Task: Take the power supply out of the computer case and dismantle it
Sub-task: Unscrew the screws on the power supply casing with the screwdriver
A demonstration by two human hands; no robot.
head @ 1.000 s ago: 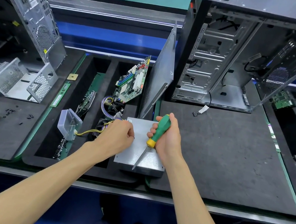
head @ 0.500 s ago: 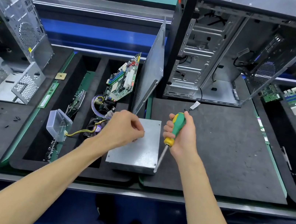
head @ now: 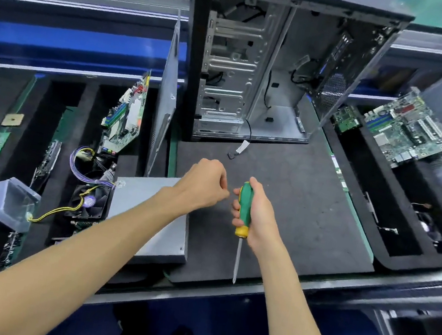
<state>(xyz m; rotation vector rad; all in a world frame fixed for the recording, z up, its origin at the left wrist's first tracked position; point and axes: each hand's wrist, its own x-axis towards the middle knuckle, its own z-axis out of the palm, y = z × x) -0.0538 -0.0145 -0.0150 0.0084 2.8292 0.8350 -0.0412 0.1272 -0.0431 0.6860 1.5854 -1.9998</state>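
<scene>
Power supply [head: 158,232] out of the case [head: 273,65], flat at the table's [head: 308,210] near left edge. Right hand [head: 257,215] wrapped round the screwdriver [head: 244,214], left hand [head: 205,185] curled, fingertips pinched, contents impossible to tell. Looks heavy, stiff, sharp-cornered: best gripped by its sides, open mat to the right.

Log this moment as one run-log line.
stage: PSU out of case, on mat | right hand: grips screwdriver, tip down | left hand: curled, contents unclear
</scene>
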